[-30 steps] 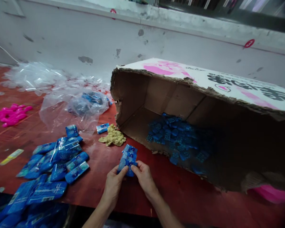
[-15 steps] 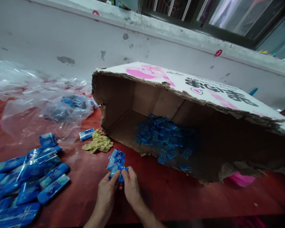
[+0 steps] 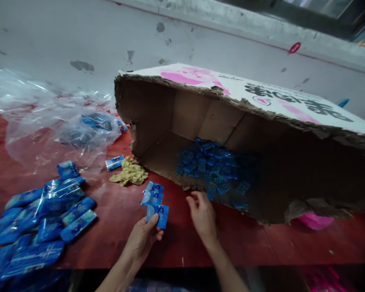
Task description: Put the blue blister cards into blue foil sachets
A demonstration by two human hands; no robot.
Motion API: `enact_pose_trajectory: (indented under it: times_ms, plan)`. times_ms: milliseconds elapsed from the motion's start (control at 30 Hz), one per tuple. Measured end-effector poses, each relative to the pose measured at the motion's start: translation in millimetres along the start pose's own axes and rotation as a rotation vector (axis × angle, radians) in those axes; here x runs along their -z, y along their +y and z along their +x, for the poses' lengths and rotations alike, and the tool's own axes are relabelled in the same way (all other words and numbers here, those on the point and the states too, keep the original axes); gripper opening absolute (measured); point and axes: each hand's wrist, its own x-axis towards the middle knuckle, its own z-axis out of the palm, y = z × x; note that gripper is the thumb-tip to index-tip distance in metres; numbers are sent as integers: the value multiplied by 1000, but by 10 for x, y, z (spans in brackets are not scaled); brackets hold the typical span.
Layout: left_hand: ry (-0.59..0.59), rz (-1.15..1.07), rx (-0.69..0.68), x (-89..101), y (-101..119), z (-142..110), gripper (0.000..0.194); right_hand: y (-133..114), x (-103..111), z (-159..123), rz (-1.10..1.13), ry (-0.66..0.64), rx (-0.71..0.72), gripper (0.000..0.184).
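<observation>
My left hand (image 3: 145, 237) pinches a flat blue packet (image 3: 158, 216) between thumb and fingers, just above the red table. Beyond it lie two more blue packets, a nearer one (image 3: 152, 198) and a farther one (image 3: 153, 187), overlapping each other. My right hand (image 3: 201, 213) is apart from the packet, with its fingers bent and spread a little and nothing visible in them. It hovers by the lower edge of a cardboard box (image 3: 152, 154) lying on its side. Inside the box sits a heap of small blue packs (image 3: 213, 166), partly in shadow.
Several blue packages (image 3: 48, 215) are piled at the left. A crumpled yellow cloth (image 3: 130, 173) and a single blue packet (image 3: 114, 162) lie beside the box's left corner. Clear plastic bags (image 3: 54, 129) spread behind them. Something pink (image 3: 314, 221) shows under the box's torn flap.
My right hand has let go of the blue packet and moved right toward the box opening. My left hand still holds the packet. The view has tilted down slightly.
</observation>
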Motion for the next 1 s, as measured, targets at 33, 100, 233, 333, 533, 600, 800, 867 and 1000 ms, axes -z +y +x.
enact_pose_trajectory:
  times_ms: [33, 100, 233, 333, 533, 600, 800, 867, 1000]
  plan:
    - [12, -11, 10, 16, -3, 0, 35, 106, 57, 57, -176, 91, -32, 28]
    - [13, -24, 29, 46, -15, 1, 35, 300, 119, 142, -468, 176, -122, 35]
    - [-8, -43, 10, 85, -25, -13, 36, 502, 68, 165, -643, 160, -171, 35]
    - [-6, -51, -15, 110, -17, -33, 36, 538, -27, 94, -527, 172, -118, 34]
    - [32, -80, 30, 130, 4, -74, 29, 604, -118, -49, -39, 163, -30, 37]
    - [32, -99, 73, 122, 6, -85, 26, 585, -118, -87, 65, 130, -52, 36]
    - [-21, -137, 110, 118, 1, -91, 25, 331, -159, -210, 212, -34, -24, 31]
    - [-29, -128, 93, 136, 1, -87, 25, 249, -174, -238, 332, -96, -42, 28]
    - [32, -99, 52, 167, 4, -71, 26, 105, -118, -293, 727, -210, -240, 26]
